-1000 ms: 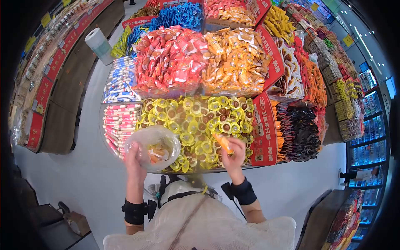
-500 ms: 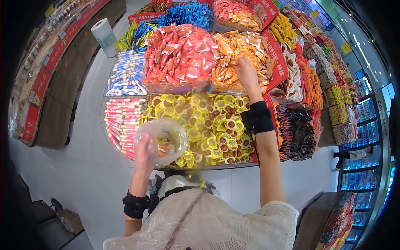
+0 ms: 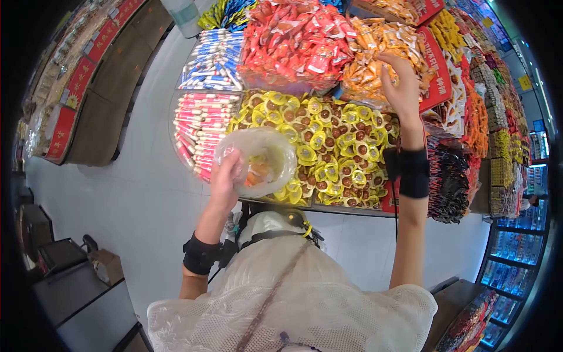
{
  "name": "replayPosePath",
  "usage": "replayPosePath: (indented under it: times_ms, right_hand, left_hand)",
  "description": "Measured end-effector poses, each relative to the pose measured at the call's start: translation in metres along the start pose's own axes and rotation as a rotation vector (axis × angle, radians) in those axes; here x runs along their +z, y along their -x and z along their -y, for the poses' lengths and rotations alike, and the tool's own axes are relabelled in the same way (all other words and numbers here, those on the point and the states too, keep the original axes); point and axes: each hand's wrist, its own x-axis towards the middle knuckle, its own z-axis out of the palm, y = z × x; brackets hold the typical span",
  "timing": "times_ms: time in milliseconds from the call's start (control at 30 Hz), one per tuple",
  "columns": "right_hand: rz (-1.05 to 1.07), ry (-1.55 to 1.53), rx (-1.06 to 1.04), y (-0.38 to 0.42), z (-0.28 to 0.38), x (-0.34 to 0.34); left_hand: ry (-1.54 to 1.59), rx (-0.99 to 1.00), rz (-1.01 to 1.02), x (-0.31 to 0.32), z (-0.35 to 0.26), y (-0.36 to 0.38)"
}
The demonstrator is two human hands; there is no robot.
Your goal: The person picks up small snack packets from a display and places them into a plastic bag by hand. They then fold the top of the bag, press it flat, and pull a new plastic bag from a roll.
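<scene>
My left hand (image 3: 227, 173) is closed on the rim of a clear plastic bag (image 3: 271, 167), which hangs open above the yellow-wrapped snacks (image 3: 346, 170). A few orange packets show inside the bag. Over the pile of orange snack packets (image 3: 372, 56), my right hand (image 3: 400, 82) has its fingers apart, with the thumb separated from the forefinger and nothing visible between them. Red packets (image 3: 296, 44) are heaped to the left of the orange ones.
Blue-and-white sticks (image 3: 216, 58) and red-and-white sticks (image 3: 202, 126) fill the display's left side. Black packets (image 3: 448, 182) lie at the right. Another shelf (image 3: 97, 97) stands across the aisle. A roll of bags (image 3: 182, 14) is at the top left.
The view has shifted, so the display appears higher and farther right. My right hand has opened its fingers above the orange packets. My left hand still holds the bag.
</scene>
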Motion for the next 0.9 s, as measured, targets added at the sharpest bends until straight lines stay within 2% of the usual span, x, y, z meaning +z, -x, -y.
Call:
replayPosePath:
  times_ms: [67, 133, 167, 233, 333, 433, 733, 833, 900]
  right_hand:
    - [-0.068, -0.232, -0.018, 0.016, 0.067, -0.018]
    - [0.049, -0.618, -0.145, 0.052, 0.117, -0.003]
    - [0.173, -0.493, -0.2, 0.063, 0.141, 0.004]
    - [0.34, -0.618, -0.099, 0.084, 0.176, 0.026]
    - [0.634, -0.578, 0.05, 0.1, 0.193, 0.054]
    - [0.736, -0.351, 0.106, 0.114, 0.193, 0.077]
    - [0.797, -0.205, 0.122, 0.131, 0.199, 0.101]
    - [0.763, -0.234, 0.131, 0.125, 0.2, 0.093]
    - [0.64, -0.42, 0.218, 0.116, 0.2, 0.074]
  left_hand:
    - [0.014, -0.047, 0.035, -0.005, 0.0, 0.002]
    - [-0.005, -0.067, 0.038, -0.005, 0.0, 0.006]
    - [-0.03, -0.06, 0.018, -0.002, 0.0, 0.007]
    - [-0.067, -0.051, 0.008, -0.003, 0.001, 0.01]
    - [-0.087, -0.029, 0.028, -0.004, 0.002, 0.012]
    - [-0.095, 0.004, 0.005, 0.001, 0.0, 0.015]
    - [-0.122, 0.029, -0.067, 0.009, -0.001, 0.02]
    - [-0.112, 0.012, -0.032, 0.003, 0.002, 0.018]
    - [-0.105, -0.022, 0.028, -0.008, 0.001, 0.016]
